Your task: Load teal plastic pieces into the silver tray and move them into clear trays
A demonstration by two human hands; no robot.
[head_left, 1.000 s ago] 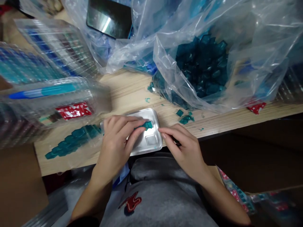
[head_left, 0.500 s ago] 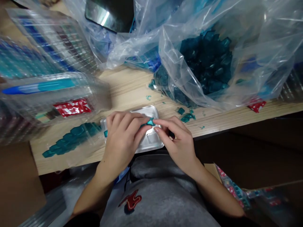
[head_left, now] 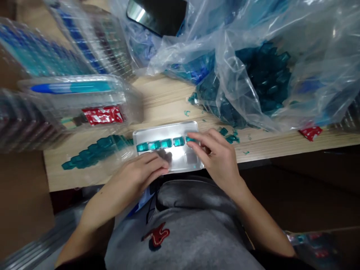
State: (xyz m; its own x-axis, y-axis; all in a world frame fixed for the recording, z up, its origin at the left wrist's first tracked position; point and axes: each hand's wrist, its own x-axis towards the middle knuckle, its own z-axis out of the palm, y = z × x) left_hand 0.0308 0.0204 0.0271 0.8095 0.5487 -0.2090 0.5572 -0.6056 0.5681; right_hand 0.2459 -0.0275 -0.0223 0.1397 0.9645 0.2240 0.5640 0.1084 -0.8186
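Note:
A small clear plastic tray (head_left: 168, 132) lies at the table's near edge with a row of teal pieces (head_left: 160, 144) set across it. My right hand (head_left: 216, 157) reaches in from the right, its fingertips pressing the last teal piece (head_left: 190, 139) at the row's right end. My left hand (head_left: 140, 176) rests at the tray's near-left edge, fingers together and slightly blurred, with nothing visible in it.
A big clear bag of teal pieces (head_left: 261, 82) fills the back right. Loose teal pieces (head_left: 229, 135) lie beside the tray. A filled clear strip (head_left: 95, 152) and stacked clear boxes (head_left: 75, 97) sit left. A red packet (head_left: 311, 132) lies far right. A dark phone (head_left: 160, 15) lies at the back.
My left hand has slid off the tray toward me, uncovering the row of teal pieces. My right hand moved onto the row's right end. The view shifted to the left.

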